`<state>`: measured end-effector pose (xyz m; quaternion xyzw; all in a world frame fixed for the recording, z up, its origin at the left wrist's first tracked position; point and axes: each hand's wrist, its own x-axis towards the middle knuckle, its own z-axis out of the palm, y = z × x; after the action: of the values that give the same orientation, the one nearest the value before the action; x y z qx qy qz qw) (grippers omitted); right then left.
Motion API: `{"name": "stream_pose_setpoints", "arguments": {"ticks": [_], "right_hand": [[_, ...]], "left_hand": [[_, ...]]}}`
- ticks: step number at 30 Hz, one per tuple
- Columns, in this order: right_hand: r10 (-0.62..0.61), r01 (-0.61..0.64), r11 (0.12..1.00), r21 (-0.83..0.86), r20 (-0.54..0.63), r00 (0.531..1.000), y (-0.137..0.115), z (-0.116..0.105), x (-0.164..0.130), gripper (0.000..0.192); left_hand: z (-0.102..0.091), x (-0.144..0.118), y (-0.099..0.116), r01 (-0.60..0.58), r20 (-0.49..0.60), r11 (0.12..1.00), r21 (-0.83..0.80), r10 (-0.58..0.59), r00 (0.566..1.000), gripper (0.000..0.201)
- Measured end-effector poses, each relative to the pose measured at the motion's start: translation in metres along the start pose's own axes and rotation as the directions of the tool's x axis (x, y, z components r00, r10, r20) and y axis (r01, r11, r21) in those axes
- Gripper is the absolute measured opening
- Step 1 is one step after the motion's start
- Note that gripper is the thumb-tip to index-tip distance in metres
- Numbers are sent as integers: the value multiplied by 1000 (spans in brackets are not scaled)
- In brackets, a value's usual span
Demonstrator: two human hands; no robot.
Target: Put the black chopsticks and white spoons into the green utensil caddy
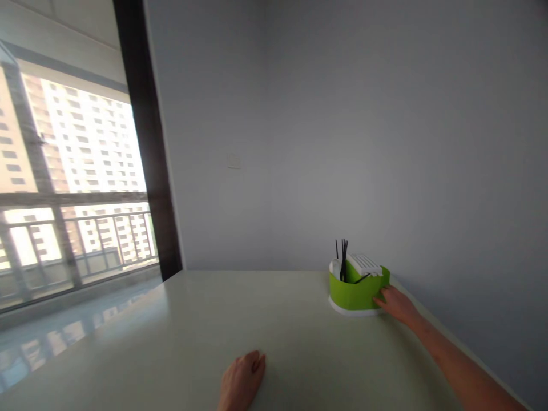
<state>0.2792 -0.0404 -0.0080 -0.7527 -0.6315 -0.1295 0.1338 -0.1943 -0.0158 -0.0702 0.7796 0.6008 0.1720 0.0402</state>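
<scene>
A green utensil caddy (353,295) with a white base stands upright at the right rear of the table. Several thin black sticks (345,260) and a white spoon-like utensil (336,268) rise from its left part. A white slotted piece (365,264) sits over its back right part. My right hand (396,302) reaches in from the right and grips the caddy's near right side, with some fingers hidden against it. Near the table's front edge my left hand (243,377) rests with its fingers curled in and nothing visible in them, well apart from the caddy.
The pale table (192,331) runs back to the grey wall (317,171). Close behind the caddy the wall limits the room. At the left are a dark door frame (148,137) and a window with a railing. A wall plate (234,161) is above the table.
</scene>
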Motion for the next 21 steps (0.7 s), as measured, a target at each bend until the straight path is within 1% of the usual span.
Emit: {"name": "stream_pose_setpoints", "arguments": {"ticks": [4,9,14,19,21], "right_hand": [[5,-6,1000,24,25,1000,29,1,8,32],[34,-35,999,29,11,999,52,1,5,31],[49,-49,998,39,11,999,62,-1,1,32],[67,-66,992,107,-11,998,68,-2,-4,32],[114,-107,986,130,-50,992,69,-4,-11,39]], "left_hand": [[-2,0,0,12,15,1000,13,-13,1000,40],[-7,-3,3,13,31,1000,27,-14,999,40],[-7,-2,2,11,50,1000,24,-12,999,39],[-9,-1,2,7,62,1000,28,-8,998,39],[-10,-1,3,5,73,999,36,-7,997,39]]}}
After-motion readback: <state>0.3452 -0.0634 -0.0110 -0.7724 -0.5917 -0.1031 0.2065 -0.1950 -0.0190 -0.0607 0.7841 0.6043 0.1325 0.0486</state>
